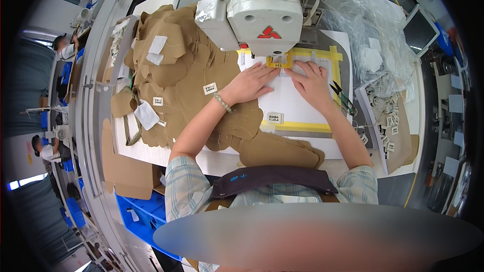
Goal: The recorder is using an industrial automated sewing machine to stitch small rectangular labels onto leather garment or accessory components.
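Note:
Under the white sewing machine head sits a small yellow frame. My left hand lies flat with fingers stretched out, its fingertips at the frame's left front edge. On the other side, my right hand rests palm down with fingers apart, the fingertips close to the frame's right edge. Neither hand visibly grips anything. Beneath both is a white sheet edged with yellow tape. A small white printed label lies on it, nearer to me. Whatever is under my fingertips is hidden.
Brown fabric pieces pile up at left, some bearing white labels. Green-handled thread snips lie right of my right hand. Beyond them stands a box of loose labels. Clear plastic wrap is bunched at the back right; blue bins stand lower left.

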### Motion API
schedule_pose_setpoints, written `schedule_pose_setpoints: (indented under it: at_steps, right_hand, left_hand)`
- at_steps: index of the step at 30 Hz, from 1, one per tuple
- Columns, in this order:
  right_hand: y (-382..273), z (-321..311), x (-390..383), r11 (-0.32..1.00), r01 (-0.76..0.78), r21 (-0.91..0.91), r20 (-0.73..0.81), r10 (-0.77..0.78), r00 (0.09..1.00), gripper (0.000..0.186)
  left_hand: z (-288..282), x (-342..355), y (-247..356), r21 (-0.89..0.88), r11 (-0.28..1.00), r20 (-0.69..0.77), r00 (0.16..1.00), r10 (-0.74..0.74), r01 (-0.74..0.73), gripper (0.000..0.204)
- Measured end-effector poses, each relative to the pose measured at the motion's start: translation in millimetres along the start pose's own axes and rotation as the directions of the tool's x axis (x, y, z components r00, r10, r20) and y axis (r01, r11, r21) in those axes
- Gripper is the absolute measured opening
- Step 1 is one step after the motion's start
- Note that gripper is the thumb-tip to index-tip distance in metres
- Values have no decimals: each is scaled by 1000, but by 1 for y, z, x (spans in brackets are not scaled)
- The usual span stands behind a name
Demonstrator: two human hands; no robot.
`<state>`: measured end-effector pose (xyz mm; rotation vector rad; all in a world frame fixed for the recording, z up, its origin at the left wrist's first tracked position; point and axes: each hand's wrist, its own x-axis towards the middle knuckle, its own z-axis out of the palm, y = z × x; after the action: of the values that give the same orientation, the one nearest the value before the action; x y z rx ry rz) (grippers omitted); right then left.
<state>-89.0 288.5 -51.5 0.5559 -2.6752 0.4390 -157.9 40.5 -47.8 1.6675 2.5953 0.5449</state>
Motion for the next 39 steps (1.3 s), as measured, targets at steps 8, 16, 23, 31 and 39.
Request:
schedule_pose_setpoints:
  at_steps: [8,16,23,31,39]
  right_hand:
    - [0,1,0,1000,9,-12,-13,-9,1000,36]
    - [1,2,-2,998,22,-57,-10,-22,1000,39]
    - [-14,-26,-22,1000,-20,-13,82,21,996,42]
    - [-59,-77,-93,964,-52,262,323,-37,946,28]
    - [-88,-87,-126,932,-173,319,300,74,951,30]
  left_hand:
    - [-3,1,0,11,999,-35,999,-35,35,57]
    - [-2,-1,0,60,995,-5,997,-76,76,58]
    - [-21,-24,31,45,978,-35,979,-201,202,56]
    - [-8,-65,128,-308,945,17,994,-108,108,35]
    - [4,-73,148,-377,885,30,959,-282,272,29]
